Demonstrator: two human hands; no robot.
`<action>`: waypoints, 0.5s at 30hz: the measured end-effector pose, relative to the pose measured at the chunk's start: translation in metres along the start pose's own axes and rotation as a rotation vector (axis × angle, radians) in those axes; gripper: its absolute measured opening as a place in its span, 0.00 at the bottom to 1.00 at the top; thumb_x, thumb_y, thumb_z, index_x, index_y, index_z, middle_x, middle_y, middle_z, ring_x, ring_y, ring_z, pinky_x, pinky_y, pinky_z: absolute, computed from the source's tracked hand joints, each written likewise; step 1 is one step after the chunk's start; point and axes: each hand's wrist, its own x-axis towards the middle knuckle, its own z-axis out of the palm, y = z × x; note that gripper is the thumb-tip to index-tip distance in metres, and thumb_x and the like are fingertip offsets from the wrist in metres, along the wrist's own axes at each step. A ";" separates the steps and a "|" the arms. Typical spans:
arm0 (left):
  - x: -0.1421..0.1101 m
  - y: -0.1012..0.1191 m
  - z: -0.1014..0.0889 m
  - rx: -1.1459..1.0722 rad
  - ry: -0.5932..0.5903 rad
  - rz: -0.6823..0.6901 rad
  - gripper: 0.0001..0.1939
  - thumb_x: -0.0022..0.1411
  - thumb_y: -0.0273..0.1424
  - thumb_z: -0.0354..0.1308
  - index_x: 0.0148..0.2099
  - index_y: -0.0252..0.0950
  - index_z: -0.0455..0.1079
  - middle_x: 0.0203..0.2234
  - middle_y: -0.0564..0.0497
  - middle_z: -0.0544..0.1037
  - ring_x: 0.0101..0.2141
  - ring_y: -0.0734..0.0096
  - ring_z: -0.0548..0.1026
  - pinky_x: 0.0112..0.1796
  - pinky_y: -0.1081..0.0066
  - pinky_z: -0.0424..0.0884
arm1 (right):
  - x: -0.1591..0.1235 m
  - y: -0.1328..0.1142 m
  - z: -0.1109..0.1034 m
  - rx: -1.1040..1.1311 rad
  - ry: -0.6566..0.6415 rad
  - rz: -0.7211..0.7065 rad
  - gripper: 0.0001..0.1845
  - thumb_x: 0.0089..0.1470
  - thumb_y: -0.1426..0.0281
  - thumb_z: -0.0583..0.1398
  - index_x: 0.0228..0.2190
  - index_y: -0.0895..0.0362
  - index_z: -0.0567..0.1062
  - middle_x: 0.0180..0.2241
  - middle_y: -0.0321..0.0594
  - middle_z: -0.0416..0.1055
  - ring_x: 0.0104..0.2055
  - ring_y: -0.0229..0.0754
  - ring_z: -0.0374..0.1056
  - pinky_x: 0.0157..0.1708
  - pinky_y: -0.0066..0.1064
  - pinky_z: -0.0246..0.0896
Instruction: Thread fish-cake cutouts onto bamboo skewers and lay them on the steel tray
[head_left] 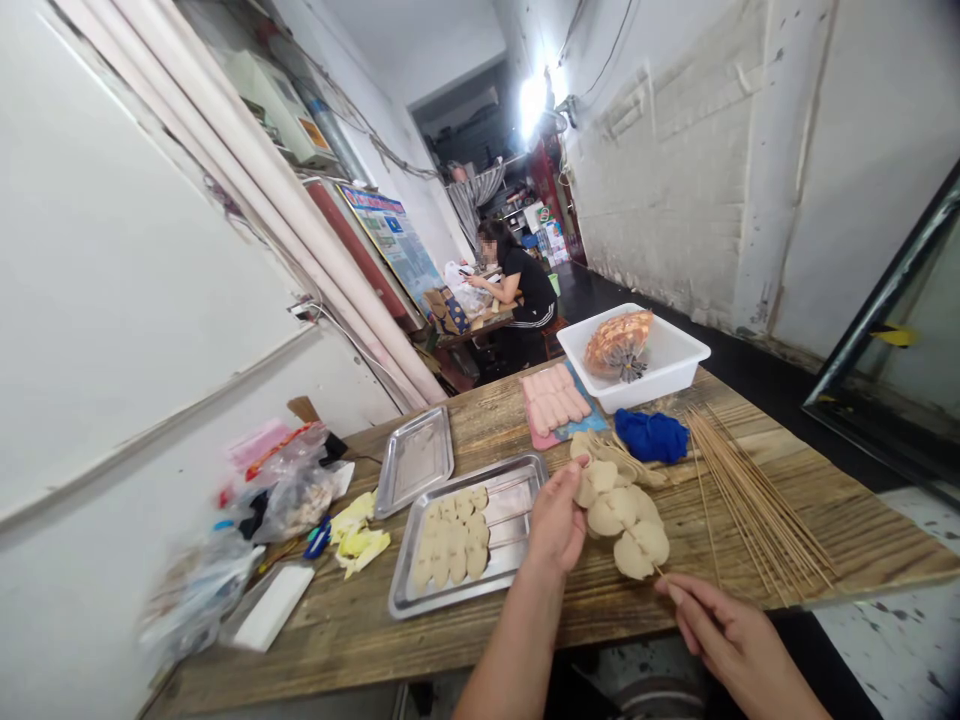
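Note:
Between my hands is a skewer of round, flat beige slices (622,515), threaded in a row and fanned out. My left hand (559,517) has its fingers closed on the far end of the slices. The near end of the stick is pinched between the thumb and fingers of my right hand (716,628). Just beyond the slices lies a pile of loose beige slices (634,466). Left of my left hand, a metal tray (517,555) bears several finished-looking skewers of similar slices (454,540), their sticks pointing right.
Bare bamboo sticks (757,510) lie spread at the right, beside a blue cloth (651,436). Pink sausages (555,397) and a white tub (679,370) with a bag stand behind. Another metal tray (415,462) and plastic bags (296,495) are left. A person (529,285) sits far back.

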 end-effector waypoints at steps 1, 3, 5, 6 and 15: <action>0.002 0.000 -0.003 0.023 0.018 0.029 0.20 0.50 0.37 0.62 0.44 0.31 0.69 0.40 0.40 0.75 0.40 0.64 0.74 0.42 0.66 0.69 | 0.001 0.000 -0.004 0.007 0.020 0.013 0.19 0.52 0.59 0.54 0.36 0.60 0.75 0.15 0.31 0.62 0.19 0.36 0.59 0.20 0.25 0.54; 0.007 0.001 -0.011 0.150 0.084 0.152 0.17 0.50 0.36 0.61 0.42 0.32 0.70 0.40 0.42 0.75 0.40 0.65 0.73 0.43 0.65 0.68 | 0.003 0.001 -0.015 0.025 0.086 0.051 0.21 0.51 0.57 0.55 0.37 0.60 0.75 0.15 0.31 0.61 0.17 0.35 0.58 0.17 0.25 0.52; 0.013 0.002 -0.020 0.402 0.165 0.306 0.14 0.51 0.35 0.59 0.40 0.33 0.71 0.38 0.44 0.76 0.40 0.66 0.73 0.43 0.65 0.67 | 0.004 0.002 -0.029 0.041 0.154 0.098 0.22 0.48 0.55 0.56 0.37 0.59 0.74 0.15 0.30 0.61 0.17 0.35 0.56 0.15 0.25 0.50; 0.016 0.002 -0.024 0.550 0.187 0.365 0.13 0.52 0.34 0.58 0.39 0.33 0.72 0.37 0.45 0.77 0.39 0.66 0.73 0.44 0.65 0.67 | 0.004 0.003 -0.035 0.053 0.172 0.120 0.23 0.48 0.55 0.56 0.38 0.59 0.74 0.16 0.30 0.61 0.17 0.35 0.56 0.15 0.25 0.50; 0.020 -0.015 -0.035 1.343 -0.006 0.296 0.22 0.48 0.36 0.61 0.47 0.38 0.69 0.41 0.46 0.76 0.40 0.62 0.72 0.43 0.65 0.66 | -0.001 0.012 -0.048 0.099 0.195 0.220 0.26 0.46 0.51 0.55 0.39 0.59 0.70 0.16 0.29 0.60 0.17 0.34 0.53 0.15 0.25 0.49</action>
